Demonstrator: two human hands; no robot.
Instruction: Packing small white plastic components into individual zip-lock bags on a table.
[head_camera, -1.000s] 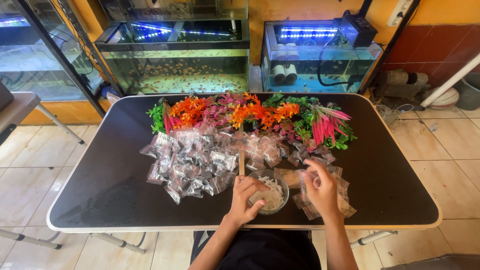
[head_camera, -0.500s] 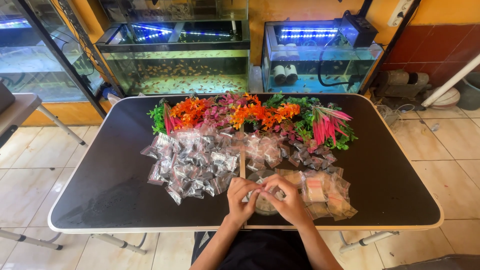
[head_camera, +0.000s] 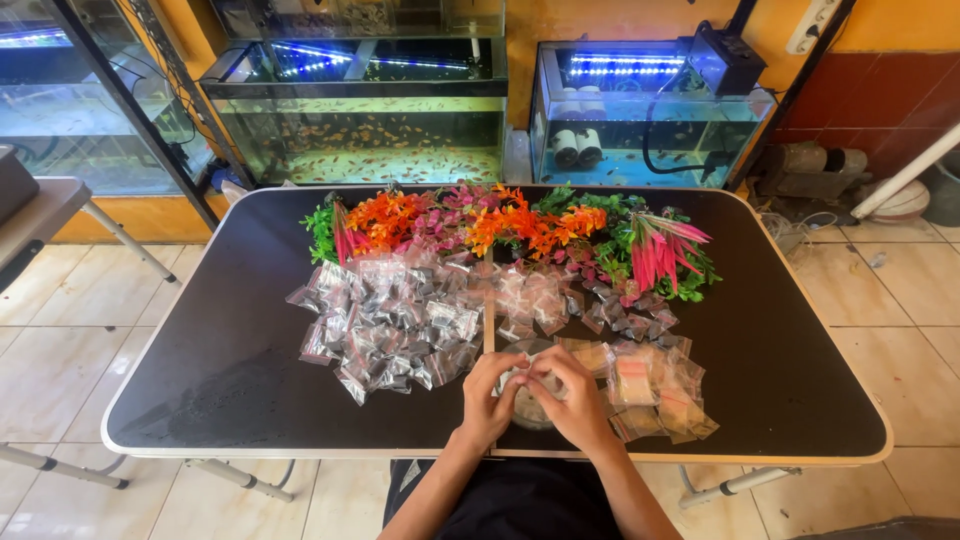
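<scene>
My left hand and my right hand meet at the near edge of the black table, fingertips together over a small round clear bowl. They pinch a small clear plastic bag between them. A heap of small empty clear bags lies to the left of my hands. To the right sits a pile of filled bags with orange and pink contents. A thin wooden stick lies between the piles.
A row of colourful plastic aquarium plants lines the table's far side. Behind it stand lit fish tanks and another tank. A grey table stands at the left. Tiled floor surrounds the table.
My right hand came back from the filled pile on the right to join the left hand over the bowl. Both hands now pinch a small bag together.
</scene>
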